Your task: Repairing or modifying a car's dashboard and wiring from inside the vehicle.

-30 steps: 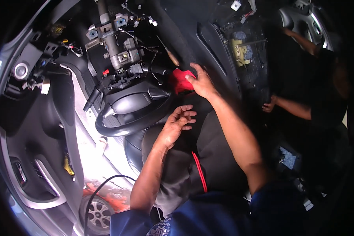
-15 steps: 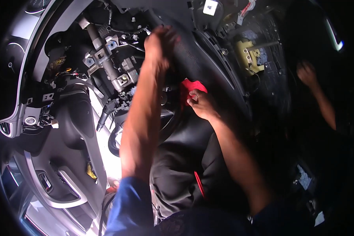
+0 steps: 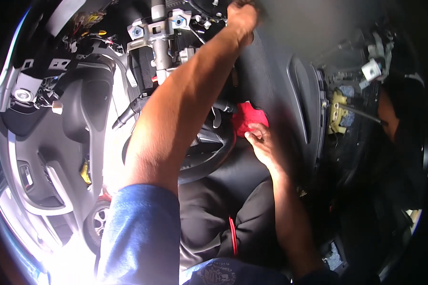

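My left hand (image 3: 242, 21) reaches to the top of the view, beside the console, fingers curled and partly hidden; what they grasp is too unclear to make out. Its forearm crosses over the exposed steering column (image 3: 161, 52) and the dark steering wheel (image 3: 202, 166). My right hand (image 3: 263, 145) is lower, fingers loosely bent and apart, with the tips at or just over a bright red cloth (image 3: 246, 114) right of the wheel. A control stalk (image 3: 126, 116) sticks out left of my left forearm.
A door with grey trim (image 3: 50, 180) fills the left, beside a loose dash piece with a round button (image 3: 26, 95). The dark console (image 3: 297, 99) runs down the right, next to exposed yellow parts (image 3: 337, 111). Another person's arm (image 3: 389, 116) shows in shadow at far right.
My left hand has risen from over my lap to the top of the view, beside the console. My right hand stays by the red cloth. The view has shifted.
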`<state>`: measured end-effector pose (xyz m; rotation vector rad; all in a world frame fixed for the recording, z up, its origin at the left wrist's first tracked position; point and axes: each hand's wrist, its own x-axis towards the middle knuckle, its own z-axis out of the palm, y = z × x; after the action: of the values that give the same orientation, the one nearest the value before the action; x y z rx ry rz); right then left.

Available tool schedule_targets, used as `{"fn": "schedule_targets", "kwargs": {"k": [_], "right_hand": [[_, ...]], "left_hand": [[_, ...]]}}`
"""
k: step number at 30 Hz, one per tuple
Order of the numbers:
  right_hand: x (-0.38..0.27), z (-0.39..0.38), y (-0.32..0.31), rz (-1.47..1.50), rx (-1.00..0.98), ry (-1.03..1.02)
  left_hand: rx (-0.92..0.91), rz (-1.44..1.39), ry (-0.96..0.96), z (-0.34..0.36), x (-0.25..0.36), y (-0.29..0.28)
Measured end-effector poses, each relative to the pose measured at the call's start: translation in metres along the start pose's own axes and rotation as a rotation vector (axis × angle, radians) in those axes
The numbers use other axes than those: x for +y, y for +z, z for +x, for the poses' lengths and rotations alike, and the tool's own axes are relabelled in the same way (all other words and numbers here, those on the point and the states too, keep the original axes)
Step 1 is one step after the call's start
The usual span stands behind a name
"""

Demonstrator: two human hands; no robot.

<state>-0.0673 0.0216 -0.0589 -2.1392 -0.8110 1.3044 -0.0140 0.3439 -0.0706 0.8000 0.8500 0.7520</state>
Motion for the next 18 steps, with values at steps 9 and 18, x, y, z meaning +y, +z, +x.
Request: {"fn": "schedule_targets", "kwargs": {"k": [9, 18], "right_hand": [[0.02, 0.009, 0.01, 0.192, 0.092, 0.049], [0.011, -0.033, -0.007, 0.278, 0.122, -0.043]], "left_hand": [[-0.355, 0.317, -0.298, -0.192, 0.09, -0.056], [-0.48, 0.793, -0.083, -0.403, 0.13, -0.179]]}}
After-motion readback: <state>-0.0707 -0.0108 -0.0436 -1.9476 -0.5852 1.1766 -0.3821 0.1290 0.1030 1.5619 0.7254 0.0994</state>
